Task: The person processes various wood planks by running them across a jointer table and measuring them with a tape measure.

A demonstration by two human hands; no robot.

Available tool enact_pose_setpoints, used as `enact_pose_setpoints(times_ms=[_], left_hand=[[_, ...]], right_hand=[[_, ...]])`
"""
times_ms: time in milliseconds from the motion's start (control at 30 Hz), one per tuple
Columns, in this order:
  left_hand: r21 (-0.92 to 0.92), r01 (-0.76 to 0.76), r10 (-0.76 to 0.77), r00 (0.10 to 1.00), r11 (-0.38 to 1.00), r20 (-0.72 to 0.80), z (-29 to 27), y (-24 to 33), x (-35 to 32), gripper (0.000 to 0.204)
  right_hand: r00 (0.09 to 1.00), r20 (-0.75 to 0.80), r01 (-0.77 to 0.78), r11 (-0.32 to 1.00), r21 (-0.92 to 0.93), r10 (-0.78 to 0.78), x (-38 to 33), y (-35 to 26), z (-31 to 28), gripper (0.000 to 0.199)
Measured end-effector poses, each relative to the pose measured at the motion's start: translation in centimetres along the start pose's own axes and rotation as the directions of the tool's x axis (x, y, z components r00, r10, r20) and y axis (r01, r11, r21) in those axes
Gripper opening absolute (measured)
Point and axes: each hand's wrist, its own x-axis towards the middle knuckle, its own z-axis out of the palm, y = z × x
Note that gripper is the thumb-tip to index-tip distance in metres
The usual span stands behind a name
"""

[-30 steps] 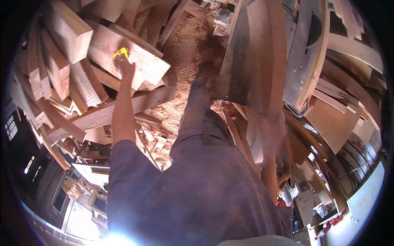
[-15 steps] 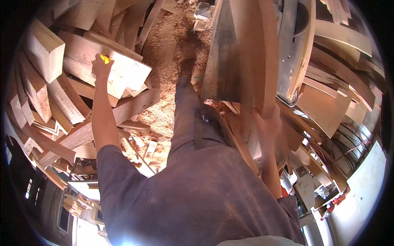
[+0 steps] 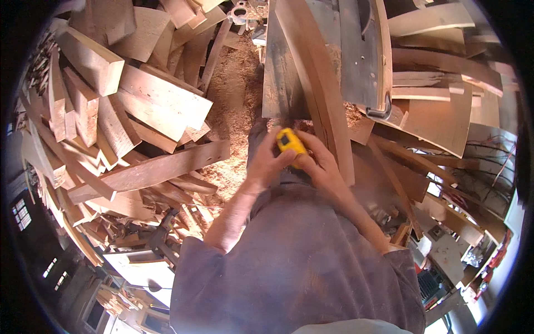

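Observation:
A yellow tape measure (image 3: 292, 143) with a dark patch on its case is between my two hands, in front of my body. My left hand (image 3: 266, 160) is closed round its left side. From the right, the fingers of my right hand (image 3: 321, 162) are closed on its lower side. Any blade drawn out of the case cannot be made out. Just beyond my right hand lies a long thick wooden board (image 3: 318, 72), resting along a dark metal machine table (image 3: 282, 89) with its near end tipping toward me.
Piled boards and offcuts fill the left side, with a pale plank (image 3: 161, 106) and a long beam (image 3: 161, 164) jutting inward. Sawdust (image 3: 231, 94) covers the floor strip. A metal fence (image 3: 359, 61) and stacked boards (image 3: 439, 67) stand right; cables (image 3: 495, 158) hang farther right.
My left hand has come from the pale plank at the left to the middle with the tape measure. My right hand has left the long board and now meets it there.

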Motion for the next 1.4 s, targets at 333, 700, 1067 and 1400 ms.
enact_pose_setpoints(times_ms=[333, 700, 1067, 1400], left_hand=[[0.436, 0.006, -0.119, 0.965, 0.9, 0.233, 6.8, -0.7, -5.2, 0.039], [0.359, 0.053, -0.119, 0.979, 0.932, 0.163, 10.1, -2.4, -6.5, 0.021], [0.681, -0.151, 0.11, 0.988, 0.716, 0.104, 9.3, -4.5, -1.1, 0.029], [0.751, -0.203, 0.144, 0.979, 0.629, 0.144, 10.3, -5.8, -0.5, 0.034]], right_hand=[[0.967, 0.13, -0.233, 0.967, 0.102, 0.219, -9.4, 5.6, -6.5, 0.069], [0.972, 0.233, 0.066, 0.954, -0.293, 0.004, -13.2, 1.9, -12.5, 0.077], [0.972, 0.14, 0.207, 0.406, -0.89, -0.19, -7.2, 3.3, -21.7, 0.07], [0.947, 0.228, 0.3, 0.365, -0.881, -0.226, -3.8, 4.8, -25.1, 0.068]])
